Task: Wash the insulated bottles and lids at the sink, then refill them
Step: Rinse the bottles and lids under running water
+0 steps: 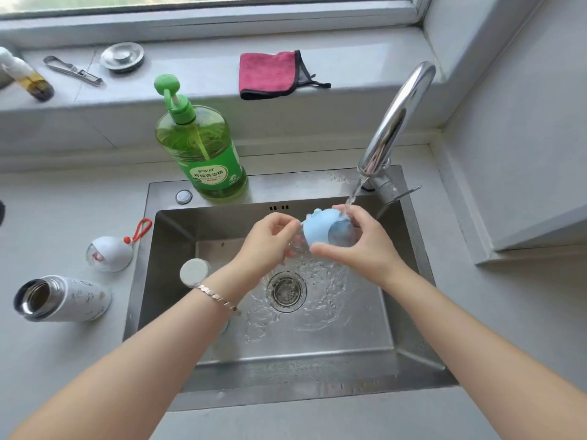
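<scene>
The left hand (270, 244) and right hand (365, 249) both clasp a blue lid (319, 228) under the running tap (397, 122), above a steel sink (286, 373) with water (330, 281) swirling round the drain (286, 291). On the counter to the left a white bottle (73, 300) lies uncapped on its side beside a white lid (109, 254). A pump bottle (203, 154) nearly full of green soap stands behind.

Soft, even daylight enters through the window (206, 3) behind the sink (301, 185), so shadows are faint. Streaks of glare run along the faucet (400, 112) at the sink's back right corner, and water (317, 293) in its basin glints. Wide-angle distortion bows the sill (190, 68) behind the sink and the counter (63, 360) beside it. Detail is slightly soft throughout.
</scene>
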Tool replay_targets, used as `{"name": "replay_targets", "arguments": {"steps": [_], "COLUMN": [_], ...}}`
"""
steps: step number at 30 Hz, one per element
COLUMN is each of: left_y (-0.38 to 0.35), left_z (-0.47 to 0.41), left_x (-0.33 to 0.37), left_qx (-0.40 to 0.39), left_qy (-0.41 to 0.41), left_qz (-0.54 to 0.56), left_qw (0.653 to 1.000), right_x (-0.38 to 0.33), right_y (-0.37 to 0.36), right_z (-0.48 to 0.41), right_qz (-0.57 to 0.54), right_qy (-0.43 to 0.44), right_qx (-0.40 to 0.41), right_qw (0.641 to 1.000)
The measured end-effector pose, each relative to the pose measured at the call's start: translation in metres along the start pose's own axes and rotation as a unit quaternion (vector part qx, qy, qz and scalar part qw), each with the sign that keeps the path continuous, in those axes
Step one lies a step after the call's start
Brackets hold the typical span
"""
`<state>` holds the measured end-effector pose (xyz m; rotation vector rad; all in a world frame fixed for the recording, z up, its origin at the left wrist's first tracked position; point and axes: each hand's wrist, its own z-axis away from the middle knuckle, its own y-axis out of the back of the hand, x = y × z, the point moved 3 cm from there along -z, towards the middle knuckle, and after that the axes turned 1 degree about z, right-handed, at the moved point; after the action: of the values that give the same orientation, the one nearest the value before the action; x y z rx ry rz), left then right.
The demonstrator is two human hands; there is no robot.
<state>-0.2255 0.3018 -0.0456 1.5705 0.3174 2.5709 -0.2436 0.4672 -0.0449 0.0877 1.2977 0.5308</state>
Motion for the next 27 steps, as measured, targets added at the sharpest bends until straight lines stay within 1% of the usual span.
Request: {"name": "replay_targets", "arguments": {"steps": [3, 4, 5, 6, 8, 10, 12, 14, 16, 17, 20, 22, 25, 27], "left_y": [0.016, 0.019, 0.023, 0.027, 0.033, 0.037, 0.039, 0.041, 0.045, 0.047, 0.054, 0.058, 0.064, 0.068], "left_z": [0.009, 0.012, 0.015, 0.019, 0.026, 0.032, 0.038, 0.044, 0.050, 0.054, 0.065, 0.076, 0.091, 0.101], "left_x": [-0.017, -0.021, -0.023, -0.026, -0.030, -0.034, -0.036, -0.038, -0.039, -0.039, -0.044, -0.050, -0.061, -0.069], "left_qx": [0.006, 0.014, 0.024, 0.032, 0.044, 0.043, 0.037, 0.034, 0.039, 0.043, 0.050, 0.054, 0.055, 0.052], "left_qy": [0.027, 0.032, 0.034, 0.034, 0.031, 0.027, 0.024, 0.020, 0.014, 0.012, 0.016, 0.024, 0.048, 0.061], "left_qz": [0.032, 0.043, 0.052, 0.057, 0.062, 0.059, 0.045, 0.032, 0.025, 0.021, 0.014, 0.015, 0.016, 0.014], "left_qw": [0.999, 0.998, 0.998, 0.997, 0.997, 0.997, 0.998, 0.999, 0.999, 0.999, 0.999, 0.998, 0.997, 0.997], "right_x": [-0.010, -0.013, -0.012, -0.010, -0.002, 0.008, 0.015, 0.017, 0.015, 0.014, 0.009, 0.005, -0.003, 0.001], "right_y": [-0.007, -0.010, -0.013, -0.016, -0.021, -0.023, -0.023, -0.020, -0.015, -0.013, -0.006, -0.002, -0.004, -0.014], "right_z": [-0.006, -0.007, -0.006, -0.005, 0.003, 0.010, 0.016, 0.019, 0.020, 0.021, 0.026, 0.036, 0.057, 0.066], "right_qz": [-0.001, -0.035, -0.097, -0.182, -0.328, -0.399, -0.423, -0.424, -0.402, -0.375, -0.220, -0.108, 0.030, 0.110], "right_qy": [-0.040, -0.059, -0.098, -0.151, -0.252, -0.304, -0.314, -0.303, -0.284, -0.269, -0.199, -0.139, -0.041, 0.004], "right_qx": [-0.014, -0.024, -0.037, -0.051, -0.075, -0.099, -0.109, -0.106, -0.092, -0.081, -0.024, 0.041, 0.102, 0.088], "right_qw": [0.999, 0.997, 0.990, 0.970, 0.907, 0.859, 0.843, 0.847, 0.866, 0.883, 0.955, 0.984, 0.993, 0.990]}}
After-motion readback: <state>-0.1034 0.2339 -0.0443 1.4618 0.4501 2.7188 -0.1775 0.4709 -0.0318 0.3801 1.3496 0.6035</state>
